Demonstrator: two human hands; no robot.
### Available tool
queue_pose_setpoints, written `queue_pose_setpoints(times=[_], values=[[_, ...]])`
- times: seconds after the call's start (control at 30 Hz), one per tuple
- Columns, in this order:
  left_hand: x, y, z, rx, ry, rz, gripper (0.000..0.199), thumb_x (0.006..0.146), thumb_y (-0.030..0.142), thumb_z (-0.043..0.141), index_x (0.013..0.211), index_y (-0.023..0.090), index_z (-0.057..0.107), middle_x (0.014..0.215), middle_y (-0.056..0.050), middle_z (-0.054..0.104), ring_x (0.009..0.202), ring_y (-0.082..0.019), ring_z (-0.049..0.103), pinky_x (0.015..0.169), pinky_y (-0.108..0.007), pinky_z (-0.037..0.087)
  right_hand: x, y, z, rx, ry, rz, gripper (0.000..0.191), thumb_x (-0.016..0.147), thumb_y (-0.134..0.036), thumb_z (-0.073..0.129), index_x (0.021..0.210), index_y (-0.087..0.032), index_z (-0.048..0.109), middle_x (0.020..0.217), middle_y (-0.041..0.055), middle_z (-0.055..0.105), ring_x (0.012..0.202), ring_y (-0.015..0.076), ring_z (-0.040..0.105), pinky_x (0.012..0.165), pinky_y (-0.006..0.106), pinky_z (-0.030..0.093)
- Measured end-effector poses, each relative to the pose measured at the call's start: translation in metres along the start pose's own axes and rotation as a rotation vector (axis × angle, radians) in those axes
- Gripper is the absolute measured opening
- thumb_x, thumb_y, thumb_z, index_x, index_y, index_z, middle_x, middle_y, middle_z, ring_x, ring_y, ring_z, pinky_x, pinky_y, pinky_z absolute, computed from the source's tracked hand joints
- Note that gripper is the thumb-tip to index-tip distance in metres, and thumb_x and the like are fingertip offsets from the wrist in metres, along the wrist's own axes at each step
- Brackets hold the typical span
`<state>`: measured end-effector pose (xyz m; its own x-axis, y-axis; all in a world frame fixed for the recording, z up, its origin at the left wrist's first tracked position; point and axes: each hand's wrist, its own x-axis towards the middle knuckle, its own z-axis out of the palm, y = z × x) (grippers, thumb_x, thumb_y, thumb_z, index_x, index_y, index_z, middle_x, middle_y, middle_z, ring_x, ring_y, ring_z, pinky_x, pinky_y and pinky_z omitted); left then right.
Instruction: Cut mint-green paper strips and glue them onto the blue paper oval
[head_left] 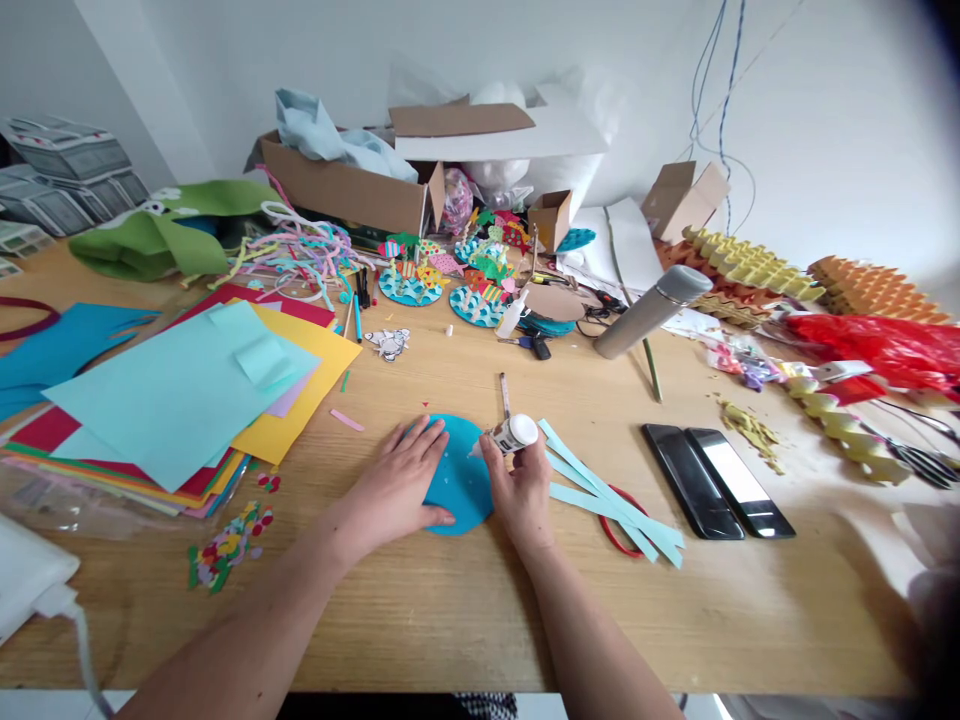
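A round blue disc (pixel 459 490) lies flat on the wooden table, with several small pale spots on its surface. My left hand (pixel 401 475) rests flat on the disc's left part, fingers stretched out. In my right hand (pixel 521 490) is a small white glue bottle (pixel 514 434), tilted so its nozzle points down left over the disc. Whether the nozzle touches the disc I cannot tell. Just right of my right hand lie light-blue paper strips (pixel 600 495), partly over red-handled scissors (pixel 619 545). A pen-like stick (pixel 505 392) lies behind the bottle.
Coloured paper sheets (pixel 187 385) are stacked at left, with paper scraps (pixel 229 545) in front. Two phones (pixel 694 482) lie at right. A grey flask (pixel 652 312) stands behind them. Decorated blue discs (pixel 411 286), pipe cleaners (pixel 300 250) and a cardboard box (pixel 345 190) are at the back.
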<state>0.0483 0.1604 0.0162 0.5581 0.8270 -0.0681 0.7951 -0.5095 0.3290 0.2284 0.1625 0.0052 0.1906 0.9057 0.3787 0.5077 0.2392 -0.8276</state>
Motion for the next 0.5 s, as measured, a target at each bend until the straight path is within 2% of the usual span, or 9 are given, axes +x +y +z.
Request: queue_pose_setpoints(times=[0.33,0.5], values=[[0.0007,0.0027,-0.0035,0.002,-0.039,-0.027,0.090,0.075,0.059,0.064,0.143,0.009,0.034,0.155,-0.017,0.027,0.145,-0.031,0.018,0.116,-0.047,0.018,-0.0002,0.0025,0.0012,0.000,-0.028,0.011,0.019,0.083,-0.036,0.063,0.083,-0.021,0.051,0.070,-0.0021,0.055,0.058,0.0133,0.049,0.053,0.026,0.039],[0.0002,-0.0025,0.0037,-0.010,0.000,0.004,0.088,0.078,0.062,0.059,0.145,0.013,0.031,0.155,-0.017,0.026,0.144,-0.032,0.019,0.115,-0.050,0.020,0.0018,0.0035,-0.0016,0.136,0.108,0.075,0.021,0.083,-0.038,0.063,0.088,-0.020,0.054,0.076,0.0008,0.060,0.067,0.0168,0.057,0.062,0.030,0.046]])
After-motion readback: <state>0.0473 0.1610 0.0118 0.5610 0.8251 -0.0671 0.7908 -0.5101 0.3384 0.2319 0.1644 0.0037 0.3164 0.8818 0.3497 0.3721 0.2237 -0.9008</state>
